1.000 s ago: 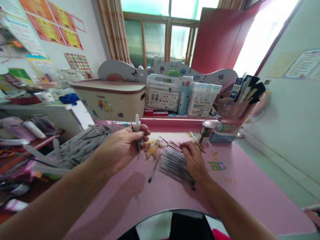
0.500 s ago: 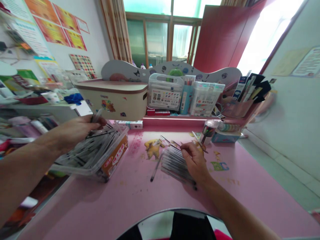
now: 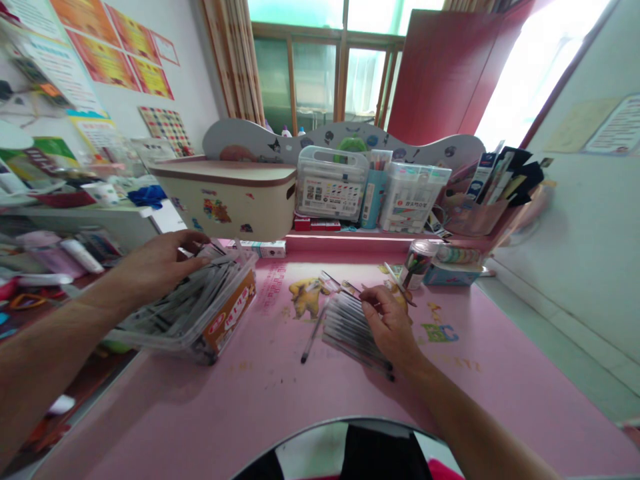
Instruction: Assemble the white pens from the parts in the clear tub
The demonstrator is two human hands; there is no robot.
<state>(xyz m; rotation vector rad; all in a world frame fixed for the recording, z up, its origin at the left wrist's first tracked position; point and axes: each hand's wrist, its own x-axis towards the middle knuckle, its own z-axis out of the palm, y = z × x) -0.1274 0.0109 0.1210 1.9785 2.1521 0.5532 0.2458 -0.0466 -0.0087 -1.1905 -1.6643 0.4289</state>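
My left hand (image 3: 155, 263) is over the far end of a clear plastic box (image 3: 234, 313) full of slim pens (image 3: 193, 293). Its thumb and fingers are apart, with a gap between them; the fingertips reach the upper pens. On the pink desk, my right hand (image 3: 393, 320) rests at the right side of a row of clear, grey-looking pens (image 3: 350, 330). Thumb and forefinger are pinched together at the row's far end, on a thin dark pen. A white pen (image 3: 399, 283) slants out behind that hand. One black-tipped pen (image 3: 313, 333) lies apart, left of the row.
A lidded cream bin (image 3: 235, 200), a clear marker case (image 3: 330, 187) and a pink pen holder (image 3: 473, 217) line the back shelf. A clear jar (image 3: 417, 261) stands beyond my right hand, beside a blue box (image 3: 453, 272). The pink desk (image 3: 280, 400) curves inward in front of me.
My left hand has lowered toward the box, its fingers spreading; the clear pen that stuck up from them no longer shows there. My right hand has hardly moved.
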